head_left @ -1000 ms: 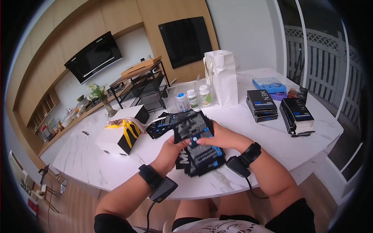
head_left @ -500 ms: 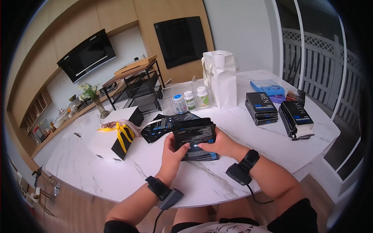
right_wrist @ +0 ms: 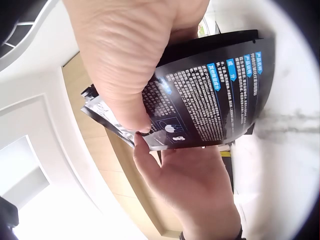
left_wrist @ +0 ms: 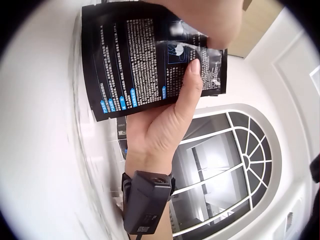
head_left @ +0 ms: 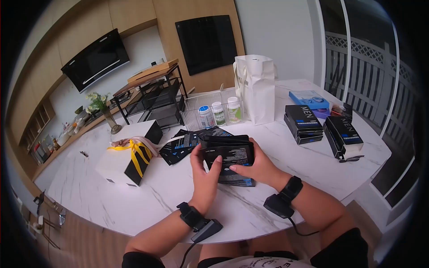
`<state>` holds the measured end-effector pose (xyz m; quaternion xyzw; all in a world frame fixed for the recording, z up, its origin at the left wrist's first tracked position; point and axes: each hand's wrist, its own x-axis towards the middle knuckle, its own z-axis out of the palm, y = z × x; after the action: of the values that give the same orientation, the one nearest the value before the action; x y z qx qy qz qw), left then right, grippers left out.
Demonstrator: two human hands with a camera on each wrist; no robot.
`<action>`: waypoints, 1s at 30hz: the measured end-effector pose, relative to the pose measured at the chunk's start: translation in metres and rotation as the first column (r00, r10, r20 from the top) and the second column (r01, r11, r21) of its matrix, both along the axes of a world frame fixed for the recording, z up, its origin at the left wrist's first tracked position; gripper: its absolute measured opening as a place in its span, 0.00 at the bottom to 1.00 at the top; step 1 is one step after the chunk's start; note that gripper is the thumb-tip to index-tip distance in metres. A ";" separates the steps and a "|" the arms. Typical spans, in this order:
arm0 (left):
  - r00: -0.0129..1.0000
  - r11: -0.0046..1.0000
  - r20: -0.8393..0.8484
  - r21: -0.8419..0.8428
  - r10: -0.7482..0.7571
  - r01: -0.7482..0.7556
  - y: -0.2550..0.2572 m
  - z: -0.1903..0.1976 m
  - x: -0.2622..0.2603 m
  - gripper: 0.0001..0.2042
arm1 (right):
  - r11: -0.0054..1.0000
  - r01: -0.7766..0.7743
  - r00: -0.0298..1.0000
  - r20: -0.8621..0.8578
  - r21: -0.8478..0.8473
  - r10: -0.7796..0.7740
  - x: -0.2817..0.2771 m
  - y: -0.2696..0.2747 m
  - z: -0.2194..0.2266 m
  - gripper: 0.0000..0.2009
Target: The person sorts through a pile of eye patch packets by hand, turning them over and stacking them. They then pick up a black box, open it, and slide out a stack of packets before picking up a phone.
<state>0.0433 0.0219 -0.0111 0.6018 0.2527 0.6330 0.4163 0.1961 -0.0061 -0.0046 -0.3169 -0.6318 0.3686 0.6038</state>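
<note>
Between both hands is a stack of black mask sachets (head_left: 232, 156) with white print and blue marks, standing on edge close over the table. My left hand (head_left: 206, 176) grips the stack's left side, its thumb (left_wrist: 191, 82) across the front sachet. From the right, my right hand (head_left: 263, 167) holds the other side, with its thumb on the same face. The fingers behind the stack are mostly hidden. Just beyond lie more black sachets (head_left: 178, 149), spread in a loose pile on the marble-patterned table (head_left: 156, 201).
At left stands a white box (head_left: 118, 161) with a yellow ribbon (head_left: 138, 154). A clear bin (head_left: 190, 111) with several bottles and a white paper bag (head_left: 259, 96) stand behind. Black boxes (head_left: 304, 120) and a blue box (head_left: 308, 99) sit at right.
The stack has tipped from lying fanned toward me to standing on edge, its sachets squared closer together. In the last half second, the left thumb has moved up the front face.
</note>
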 end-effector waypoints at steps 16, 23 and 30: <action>0.925 0.913 -0.070 -0.202 -0.374 0.354 0.018 -0.018 -0.014 0.15 | 0.998 0.068 0.986 0.152 -0.004 -0.067 0.004 0.009 -0.012 0.25; 0.734 0.542 0.311 -0.515 -0.604 0.664 0.000 0.002 -0.025 0.17 | 0.950 -0.186 0.970 -0.198 -0.250 0.138 -0.012 -0.002 0.001 0.26; 0.458 0.158 0.727 -0.444 -0.512 0.882 -0.006 -0.006 -0.025 0.25 | 0.977 -0.084 0.991 0.086 -0.195 0.102 -0.010 0.003 -0.012 0.30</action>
<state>0.0185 0.0157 -0.0169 0.2441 0.0896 0.2798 0.9242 0.1856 -0.0026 -0.0167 -0.3606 -0.6357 0.4400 0.5218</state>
